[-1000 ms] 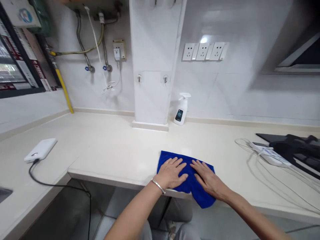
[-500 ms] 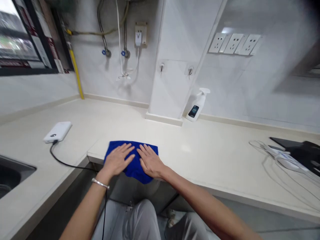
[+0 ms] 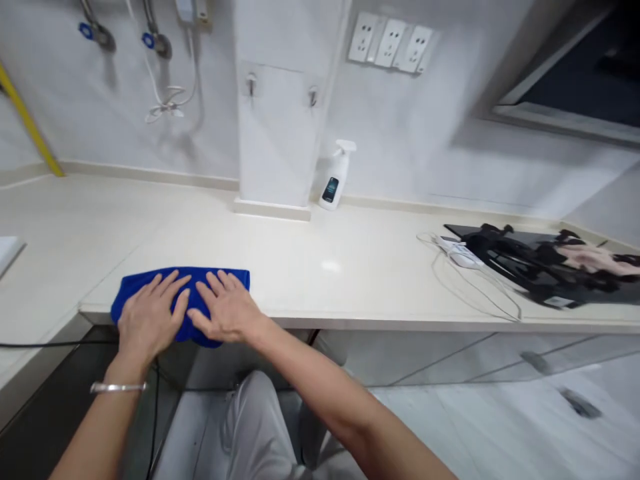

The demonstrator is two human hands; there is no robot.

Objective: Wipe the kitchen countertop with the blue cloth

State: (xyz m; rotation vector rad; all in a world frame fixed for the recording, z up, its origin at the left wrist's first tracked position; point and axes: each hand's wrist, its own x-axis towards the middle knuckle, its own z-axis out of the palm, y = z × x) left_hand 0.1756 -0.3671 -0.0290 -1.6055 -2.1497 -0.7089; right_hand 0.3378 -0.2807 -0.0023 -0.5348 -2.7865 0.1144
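A blue cloth (image 3: 131,285) lies on the front edge of the cream countertop (image 3: 310,267), near its left corner, with part of it hanging over the edge. My left hand (image 3: 149,320) lies flat on the cloth with fingers spread; a silver bangle sits on that wrist. Beside it, my right hand (image 3: 225,310) also presses flat on the cloth, fingers stretched out. Neither hand grips anything.
A white spray bottle (image 3: 336,176) stands at the back by a white pillar (image 3: 280,107). At the right lie a white power strip (image 3: 457,253) with cables and black gear (image 3: 535,263). A black cable (image 3: 40,344) runs along the left; wall sockets (image 3: 391,44) sit above.
Both hands have slid the blue cloth leftward along the counter's front edge to its left corner. The view has swung right and down, so the white power bank is almost out of view.
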